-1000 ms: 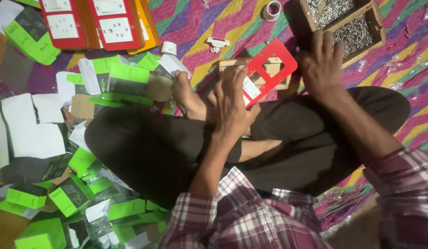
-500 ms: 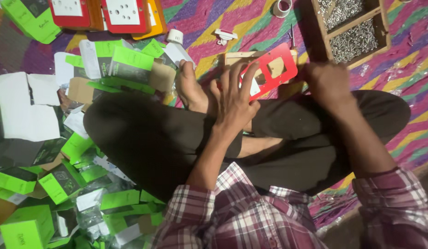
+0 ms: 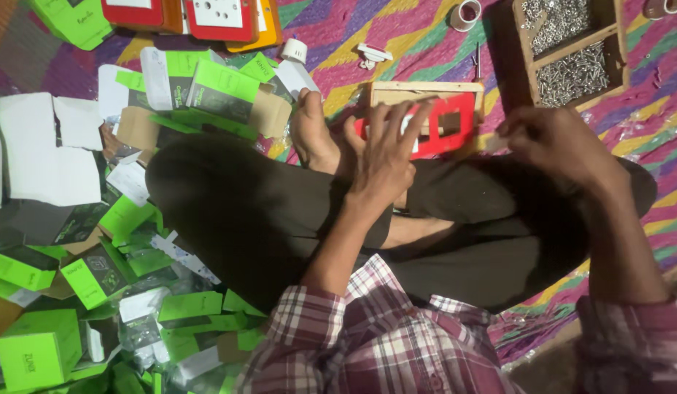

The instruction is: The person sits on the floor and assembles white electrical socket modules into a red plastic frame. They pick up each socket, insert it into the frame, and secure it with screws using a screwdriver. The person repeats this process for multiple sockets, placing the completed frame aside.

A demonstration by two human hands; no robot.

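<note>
My left hand (image 3: 386,157) lies with fingers spread flat on the red switch plate (image 3: 446,124) seated in its wooden frame (image 3: 426,89) on the striped mat (image 3: 338,29), while my right hand (image 3: 553,138) pinches something too small to identify, which I judge could drop among the green cartons (image 3: 214,87).

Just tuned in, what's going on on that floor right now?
A person sits cross-legged on a striped mat. Their left hand presses flat on a red plate with cut-out openings, which lies on a wooden frame. Their right hand is bunched at the plate's right edge; whether it holds anything is unclear. A wooden tray of screws sits just beyond. Green boxes and torn packaging are heaped to the left.
</note>
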